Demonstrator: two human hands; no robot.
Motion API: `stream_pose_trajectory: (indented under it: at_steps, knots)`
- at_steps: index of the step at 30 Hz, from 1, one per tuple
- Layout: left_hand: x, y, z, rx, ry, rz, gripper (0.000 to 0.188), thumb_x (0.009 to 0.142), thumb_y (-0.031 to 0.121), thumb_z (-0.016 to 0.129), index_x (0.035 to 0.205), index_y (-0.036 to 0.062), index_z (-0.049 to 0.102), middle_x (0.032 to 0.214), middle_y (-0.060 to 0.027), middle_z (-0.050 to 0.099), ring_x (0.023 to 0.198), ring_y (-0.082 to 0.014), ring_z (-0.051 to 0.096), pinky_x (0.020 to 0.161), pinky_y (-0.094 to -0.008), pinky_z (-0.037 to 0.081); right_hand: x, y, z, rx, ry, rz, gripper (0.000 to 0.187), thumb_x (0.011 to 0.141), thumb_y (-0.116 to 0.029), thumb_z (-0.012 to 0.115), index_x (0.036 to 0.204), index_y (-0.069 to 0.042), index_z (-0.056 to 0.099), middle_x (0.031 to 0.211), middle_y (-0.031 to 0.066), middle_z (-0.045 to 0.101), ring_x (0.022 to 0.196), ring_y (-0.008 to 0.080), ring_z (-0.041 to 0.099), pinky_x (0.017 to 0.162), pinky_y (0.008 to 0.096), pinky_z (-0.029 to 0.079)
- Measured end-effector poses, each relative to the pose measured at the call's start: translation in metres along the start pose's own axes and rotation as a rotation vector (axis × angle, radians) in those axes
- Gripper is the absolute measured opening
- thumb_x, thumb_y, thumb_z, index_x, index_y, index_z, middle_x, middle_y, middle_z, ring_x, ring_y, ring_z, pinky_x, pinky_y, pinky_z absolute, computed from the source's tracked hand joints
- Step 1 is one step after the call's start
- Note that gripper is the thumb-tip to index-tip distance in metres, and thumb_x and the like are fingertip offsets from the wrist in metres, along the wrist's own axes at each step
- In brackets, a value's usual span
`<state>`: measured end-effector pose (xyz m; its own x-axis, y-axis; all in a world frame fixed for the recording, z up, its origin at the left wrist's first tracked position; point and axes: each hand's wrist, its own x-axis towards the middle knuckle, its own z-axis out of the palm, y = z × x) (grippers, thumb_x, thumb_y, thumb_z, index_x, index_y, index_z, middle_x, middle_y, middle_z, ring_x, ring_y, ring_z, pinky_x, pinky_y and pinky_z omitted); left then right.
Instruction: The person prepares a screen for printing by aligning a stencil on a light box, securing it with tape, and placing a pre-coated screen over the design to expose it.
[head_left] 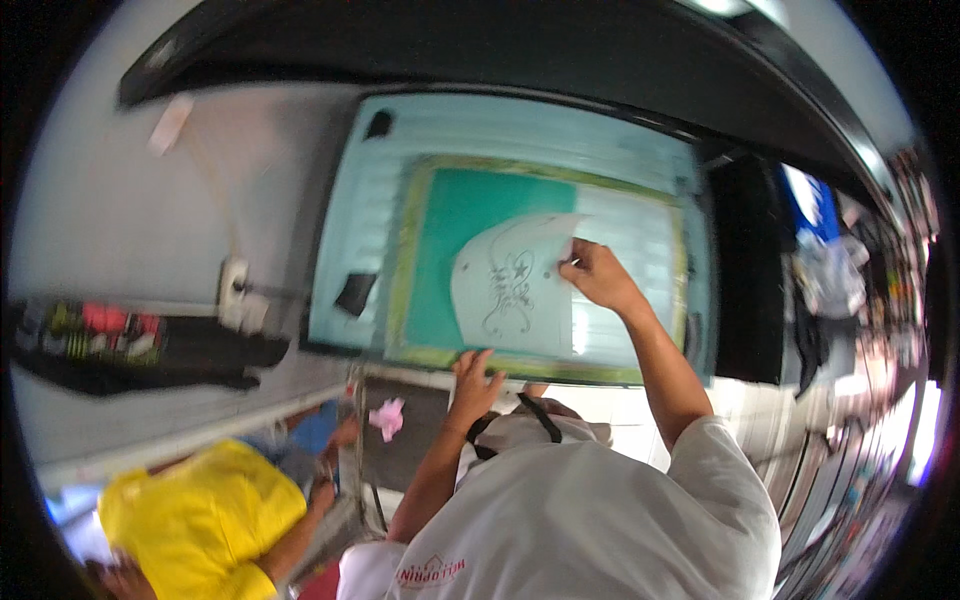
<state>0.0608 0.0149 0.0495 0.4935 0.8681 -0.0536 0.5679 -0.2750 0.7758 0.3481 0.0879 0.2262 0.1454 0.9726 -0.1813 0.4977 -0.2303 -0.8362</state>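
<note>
The right hand (598, 275) is in the middle of the frame, its fingers (570, 262) closed in a pinch on the upper right corner of a pale translucent sheet (510, 290) that carries a dark swirling design. The sheet lies over the green mesh of a printing screen frame (410, 250), which rests on a light blue panel (350, 200) filling the upper centre. The left hand (473, 382) is lower down, fingers spread open and pressing flat on the frame's near edge.

This looks like the step of setting the sheet on the mesh, or lifting it off; which one cannot be told. Either way, the next move calls for a steady frame under the left hand and a slow, even pull at the corner so the thin sheet neither creases nor drags.

A person in yellow (200, 515) bends at lower left, and a pink scrap (388, 418) lies below the frame.
</note>
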Motion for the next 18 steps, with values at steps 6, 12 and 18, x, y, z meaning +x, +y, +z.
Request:
stream_pose_trajectory:
  at_steps: [6, 12, 18]
  knots:
    - [-0.006, -0.007, -0.012, -0.033, -0.008, 0.018, 0.043, 0.085, 0.021, 0.065, 0.123, 0.0033, 0.055, 0.124, -0.0197, 0.049, 0.120, -0.0366, 0.041, 0.104, -0.0459, 0.029, -0.102, 0.046, -0.137, -0.191, 0.425, 0.149, 0.019, 0.081, -0.012, 0.062, 0.094, 0.001, 0.059, 0.085, 0.0170, 0.068, 0.076, 0.0275, 0.066, 0.072, 0.0378, 0.051]
    - [0.004, 0.006, -0.014, -0.160, -0.149, -0.174, 0.032, 0.091, 0.015, 0.060, 0.121, 0.0017, 0.056, 0.124, -0.0148, 0.049, 0.102, -0.0271, 0.055, 0.085, -0.0376, 0.047, -0.255, 0.174, -0.241, 0.134, 1.068, 0.349, 0.017, 0.087, -0.012, 0.057, 0.100, -0.003, 0.058, 0.080, 0.0006, 0.058, 0.065, 0.0094, 0.053, 0.052, 0.0249, 0.043]
    - [0.007, -0.002, -0.024, -0.162, -0.081, -0.188, 0.024, 0.094, 0.011, 0.056, 0.115, 0.0020, 0.059, 0.110, -0.0111, 0.056, 0.088, -0.0195, 0.059, 0.075, -0.0309, 0.049, -0.347, 0.293, -0.302, 0.611, 1.658, 0.347, 0.021, 0.084, -0.020, 0.060, 0.097, -0.004, 0.059, 0.076, 0.0016, 0.053, 0.063, 0.0129, 0.050, 0.053, 0.0308, 0.044]
